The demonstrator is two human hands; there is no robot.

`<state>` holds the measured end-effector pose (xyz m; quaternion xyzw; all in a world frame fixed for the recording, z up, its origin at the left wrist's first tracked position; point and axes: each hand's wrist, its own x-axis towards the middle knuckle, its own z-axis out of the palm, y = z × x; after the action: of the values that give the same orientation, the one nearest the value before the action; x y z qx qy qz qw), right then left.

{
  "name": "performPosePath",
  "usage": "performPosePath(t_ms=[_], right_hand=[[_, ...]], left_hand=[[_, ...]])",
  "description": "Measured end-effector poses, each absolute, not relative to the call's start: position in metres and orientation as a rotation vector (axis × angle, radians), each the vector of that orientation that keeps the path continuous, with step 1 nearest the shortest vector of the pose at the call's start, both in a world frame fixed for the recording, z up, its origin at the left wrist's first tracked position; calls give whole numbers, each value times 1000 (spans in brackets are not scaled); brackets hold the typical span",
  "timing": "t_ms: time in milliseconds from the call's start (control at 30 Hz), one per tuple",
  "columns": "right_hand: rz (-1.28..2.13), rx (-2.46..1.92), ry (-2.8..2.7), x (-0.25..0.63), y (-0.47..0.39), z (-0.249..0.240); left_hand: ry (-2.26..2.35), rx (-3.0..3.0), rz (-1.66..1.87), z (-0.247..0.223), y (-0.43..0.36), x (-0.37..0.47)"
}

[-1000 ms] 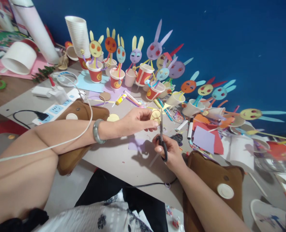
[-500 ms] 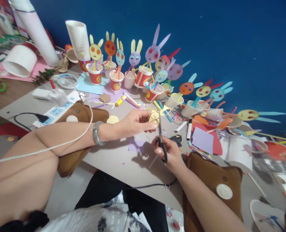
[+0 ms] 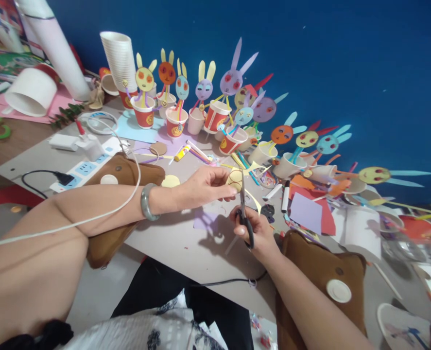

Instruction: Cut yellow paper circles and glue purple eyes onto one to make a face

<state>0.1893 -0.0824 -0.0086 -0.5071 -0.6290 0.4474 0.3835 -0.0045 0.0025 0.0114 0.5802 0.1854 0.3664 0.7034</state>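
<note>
Between thumb and fingers, my left hand (image 3: 208, 186) pinches a small yellow paper piece (image 3: 234, 180) with a circle drawn on it. Black-handled scissors (image 3: 243, 218) are in my right hand (image 3: 257, 231), their blades pointing away from me at the right edge of the paper. A thin curved yellow offcut (image 3: 253, 200) hangs beside the blades. Behind them, pointed yellow paper (image 3: 256, 168) shows near the blade tips; whether it joins the piece I hold, I cannot tell. A yellow paper disc (image 3: 170, 181) lies left of my left hand.
Several paper rabbits in cups (image 3: 217, 116) line the blue wall. A power strip (image 3: 84, 167) and white cable (image 3: 138, 180) lie left, the cable crossing my left forearm. Brown cushions (image 3: 317, 272) lie under both arms. Purple paper (image 3: 306, 212) and markers (image 3: 285, 196) sit right.
A curved yellow strip now hangs to the right of the scissor blades. The pointed yellow paper behind the blades has shifted and shows more. Both hands have stayed nearly in place.
</note>
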Motion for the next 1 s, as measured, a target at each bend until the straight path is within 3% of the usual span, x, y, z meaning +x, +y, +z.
performPosePath(t_ms=[1000], right_hand=[[1191,-1242,-1568,198,-80,-17]], left_hand=[[419,1352,813,21,-1,-7]])
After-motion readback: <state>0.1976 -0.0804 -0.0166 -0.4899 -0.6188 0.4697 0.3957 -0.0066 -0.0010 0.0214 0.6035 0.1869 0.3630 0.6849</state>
